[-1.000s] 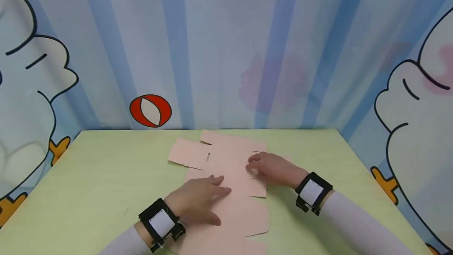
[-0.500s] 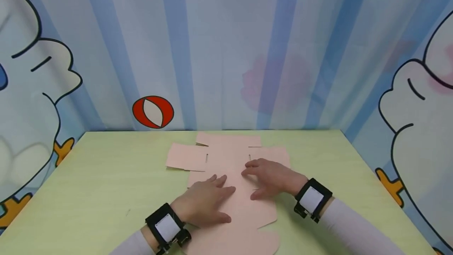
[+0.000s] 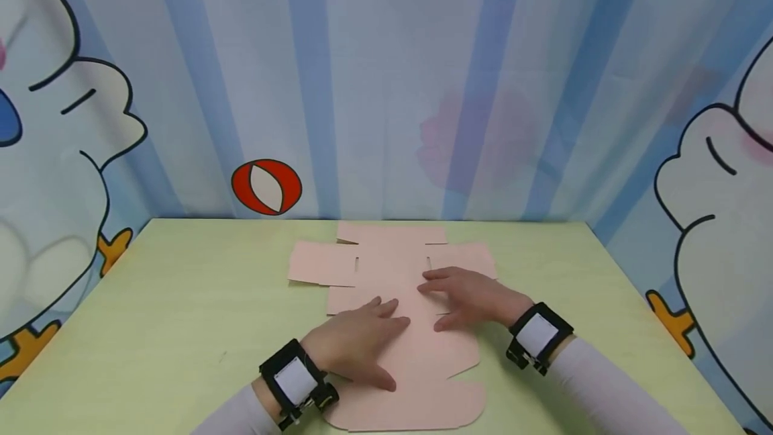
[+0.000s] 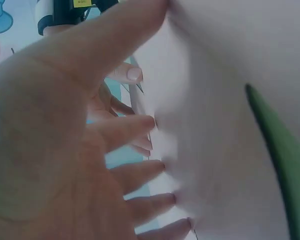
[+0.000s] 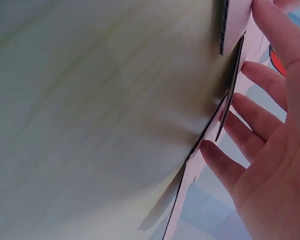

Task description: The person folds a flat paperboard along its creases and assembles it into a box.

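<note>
A flat pink die-cut cardboard sheet [image 3: 423, 405] lies on the table, with side flaps, slits and a rounded near end. Its thin corrugated edge shows dark in the right wrist view. My left hand [image 3: 362, 341] rests on the left-middle part of the sheet, fingers spread; in the left wrist view its fingertips [image 4: 145, 122] touch the pink surface. On the right side, by the right flap [image 3: 468, 257], my right hand [image 3: 471, 297] lies with fingers extended, fingertips on the cardboard. Part of the sheet's left edge is hidden beneath my left hand.
The pale green table [image 3: 181, 314] extends to both sides of the cardboard. Behind it stands a striped blue backdrop [image 3: 374, 86] with cartoon figures and a red-and-white ball print [image 3: 266, 186]. The sheet's far end lies near the table's back edge.
The cardboard has turned from a slant to nearly square with the table, and its rounded near end has come into view. My right thumb has spread from the fingers; both hands stay on the sheet.
</note>
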Available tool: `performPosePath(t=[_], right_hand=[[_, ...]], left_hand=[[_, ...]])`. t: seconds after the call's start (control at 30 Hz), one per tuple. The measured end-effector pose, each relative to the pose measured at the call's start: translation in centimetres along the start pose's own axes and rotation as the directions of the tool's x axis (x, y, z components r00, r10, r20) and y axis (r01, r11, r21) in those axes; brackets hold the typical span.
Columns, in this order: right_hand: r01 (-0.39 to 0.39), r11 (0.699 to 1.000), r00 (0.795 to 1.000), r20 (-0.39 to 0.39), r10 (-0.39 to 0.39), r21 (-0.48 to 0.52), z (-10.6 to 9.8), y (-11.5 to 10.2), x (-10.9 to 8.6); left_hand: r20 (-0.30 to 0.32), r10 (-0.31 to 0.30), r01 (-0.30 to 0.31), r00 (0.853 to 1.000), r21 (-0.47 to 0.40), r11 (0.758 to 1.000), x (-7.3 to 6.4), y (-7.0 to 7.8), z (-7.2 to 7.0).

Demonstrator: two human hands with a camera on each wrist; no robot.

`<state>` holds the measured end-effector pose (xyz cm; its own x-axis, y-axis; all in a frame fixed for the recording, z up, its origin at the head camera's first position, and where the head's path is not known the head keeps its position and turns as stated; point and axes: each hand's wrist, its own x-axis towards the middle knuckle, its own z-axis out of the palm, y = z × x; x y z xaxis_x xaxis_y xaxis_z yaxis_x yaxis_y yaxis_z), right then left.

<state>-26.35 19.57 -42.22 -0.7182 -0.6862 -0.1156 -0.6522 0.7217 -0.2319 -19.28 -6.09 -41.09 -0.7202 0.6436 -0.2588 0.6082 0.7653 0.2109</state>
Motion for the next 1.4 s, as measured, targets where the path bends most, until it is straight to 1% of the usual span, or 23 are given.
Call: performPosePath(t=[0.07, 0.17, 0.23, 0.27, 0.37, 0.4, 0.5, 0.57, 0.63, 0.8, 0.87, 0.9, 1.07, 1.27, 1.33, 1.4], right_hand=[[0.000, 1.000, 1.000, 0.002, 0.000, 0.010, 0.0, 0.1, 0.0], [-0.001, 1.000, 1.000, 0.009, 0.001, 0.014, -0.3, 0.2, 0.2], [-0.003, 1.000, 1.000, -0.006, 0.003, 0.004, -0.6, 0.5, 0.6], [-0.015, 1.000, 1.000, -0.018, 0.015, 0.002, -0.7, 0.7, 0.9], [-0.083, 0.996, 0.994, -0.073, 0.081, -0.017, -1.3, 1.6, 1.7], [-0.115, 0.992, 0.990, -0.091, 0.111, -0.043, -1.5, 2.0, 2.0], [-0.203, 0.972, 0.973, -0.131, 0.188, -0.113, -2.0, 3.0, 3.1], [-0.243, 0.958, 0.965, -0.134, 0.224, -0.151, -2.3, 3.6, 3.7], [-0.275, 0.951, 0.958, -0.128, 0.257, -0.144, -2.6, 4.0, 4.2], [-0.340, 0.938, 0.939, -0.079, 0.335, -0.062, -2.5, 4.6, 4.5], [-0.346, 0.937, 0.937, -0.077, 0.342, -0.052, -2.4, 4.6, 4.5], [-0.339, 0.939, 0.939, -0.087, 0.334, -0.055, -2.4, 4.7, 4.4], [-0.323, 0.943, 0.937, -0.167, 0.306, -0.083, -2.2, 4.8, 4.3], [-0.328, 0.942, 0.924, -0.230, 0.306, -0.064, -2.6, 4.8, 4.2], [-0.324, 0.944, 0.917, -0.266, 0.297, -0.065, -2.6, 4.9, 4.1], [-0.322, 0.944, 0.906, -0.312, 0.285, -0.073, -2.5, 5.0, 4.1]], left_hand=[[0.012, -0.017, 0.017, 1.000, 0.011, 1.000, 0.2, 0.1, 0.0], [0.020, -0.029, 0.029, 0.999, 0.003, 1.000, 0.4, 0.1, 0.0], [0.017, -0.029, 0.029, 0.999, -0.009, 1.000, 0.4, 0.1, -0.1], [0.015, -0.030, 0.030, 0.999, -0.015, 0.999, 0.5, 0.1, -0.1], [0.016, -0.034, 0.035, 0.999, -0.030, 0.999, 0.5, 0.2, -0.1], [0.016, -0.037, 0.038, 0.999, -0.036, 0.999, 0.5, 0.2, -0.1], [0.019, -0.049, 0.050, 0.999, -0.050, 0.998, 0.5, 0.2, -0.2], [0.018, -0.057, 0.058, 0.998, -0.061, 0.996, 0.5, 0.2, -0.2], [0.015, -0.063, 0.064, 0.998, -0.071, 0.995, 0.5, 0.2, -0.2], [0.016, -0.073, 0.074, 0.997, -0.096, 0.993, 0.6, 0.3, -0.2], [0.017, -0.074, 0.075, 0.997, -0.096, 0.993, 0.7, 0.3, -0.2], [0.018, -0.074, 0.075, 0.997, -0.092, 0.993, 0.7, 0.3, -0.2], [0.025, -0.082, 0.084, 0.996, -0.091, 0.992, 0.8, 0.3, -0.1], [0.031, -0.079, 0.082, 0.996, -0.087, 0.993, 0.9, 0.3, -0.3], [0.029, -0.077, 0.079, 0.997, -0.084, 0.993, 0.9, 0.3, -0.3], [0.026, -0.074, 0.076, 0.997, -0.087, 0.993, 0.8, 0.3, -0.3]])
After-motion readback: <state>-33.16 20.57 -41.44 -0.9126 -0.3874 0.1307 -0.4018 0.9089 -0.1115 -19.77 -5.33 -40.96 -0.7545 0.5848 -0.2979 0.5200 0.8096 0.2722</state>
